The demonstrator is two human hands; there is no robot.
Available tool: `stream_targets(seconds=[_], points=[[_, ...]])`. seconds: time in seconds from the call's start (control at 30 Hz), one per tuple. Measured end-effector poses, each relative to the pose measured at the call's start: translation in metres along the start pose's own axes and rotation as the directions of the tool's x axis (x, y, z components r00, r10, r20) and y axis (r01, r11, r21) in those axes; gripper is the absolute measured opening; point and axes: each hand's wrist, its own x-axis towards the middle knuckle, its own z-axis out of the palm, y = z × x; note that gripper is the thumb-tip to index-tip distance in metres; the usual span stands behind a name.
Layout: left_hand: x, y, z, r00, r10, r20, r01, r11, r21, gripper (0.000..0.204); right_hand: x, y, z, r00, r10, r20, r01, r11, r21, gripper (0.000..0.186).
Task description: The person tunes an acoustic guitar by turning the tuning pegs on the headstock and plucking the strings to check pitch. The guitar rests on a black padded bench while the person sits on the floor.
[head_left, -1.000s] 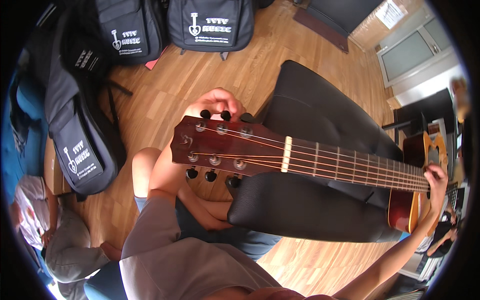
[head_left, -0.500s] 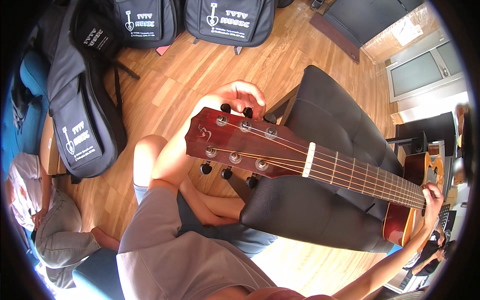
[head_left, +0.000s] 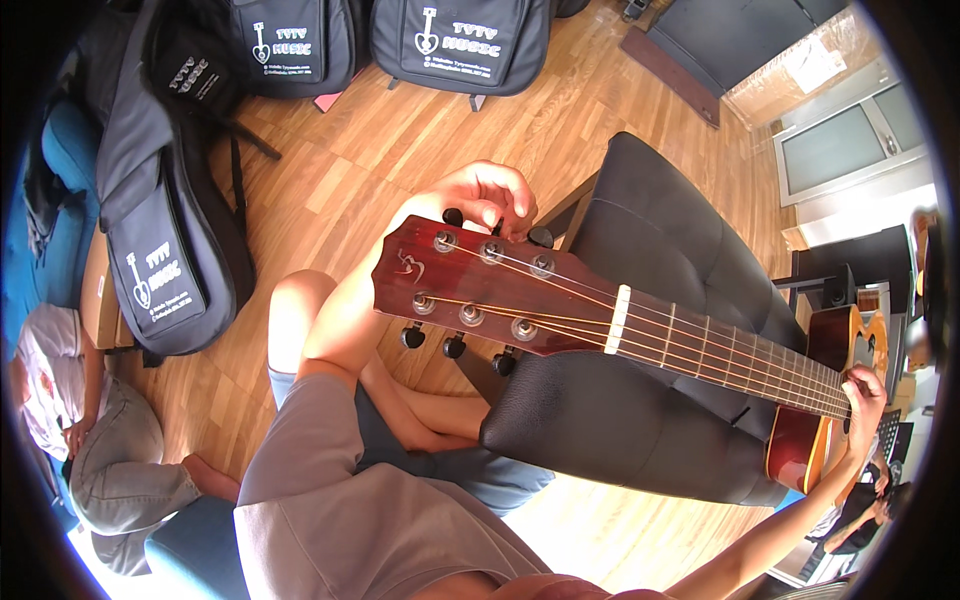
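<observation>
An acoustic guitar point(head_left: 640, 318) lies across my view, its dark red headstock point(head_left: 400, 268) at the centre left and its body at the far right. My left hand point(head_left: 490, 192) reaches beyond the headstock, thumb and fingers closed on the middle black tuning peg of the far row, mostly covering it. Other tuning pegs point(head_left: 453, 346) stick out on the near side. Over the strings where the neck meets the body, my right hand point(head_left: 866, 400) is curled, fingertips at the strings. Whether it holds something small is hidden.
Beneath the neck is a black padded bench point(head_left: 690, 230). Black guitar bags point(head_left: 175, 250) stand at the left and back on the wooden floor point(head_left: 330, 180). A person in grey jeans point(head_left: 120, 460) sits at the left; another person point(head_left: 865, 515) shows at the far right.
The fingers of my left hand have shifted slightly around the middle tuning peg and now cover more of it. My right hand has barely moved at the strings. The guitar stays in place.
</observation>
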Motion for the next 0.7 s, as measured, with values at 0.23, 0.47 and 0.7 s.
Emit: stream_targets(seconds=[0.23,0.47,0.7], points=[[-0.001,0.000,-0.005,1.000,-0.024,-0.007,0.024,1.000,0.003,0.033,0.002,-0.008,0.003,1.000,0.004,0.009,-0.004,0.999,-0.049,0.024],[-0.002,0.001,-0.002,0.992,-0.086,-0.090,0.086,0.996,-0.003,0.038,-0.001,-0.009,0.004,0.998,-0.004,-0.064,-0.001,0.998,-0.066,0.021],[0.000,0.004,0.014,0.976,-0.097,-0.197,0.105,0.994,0.031,0.044,0.000,-0.016,0.004,0.998,0.004,-0.062,-0.015,0.982,-0.186,0.015]])
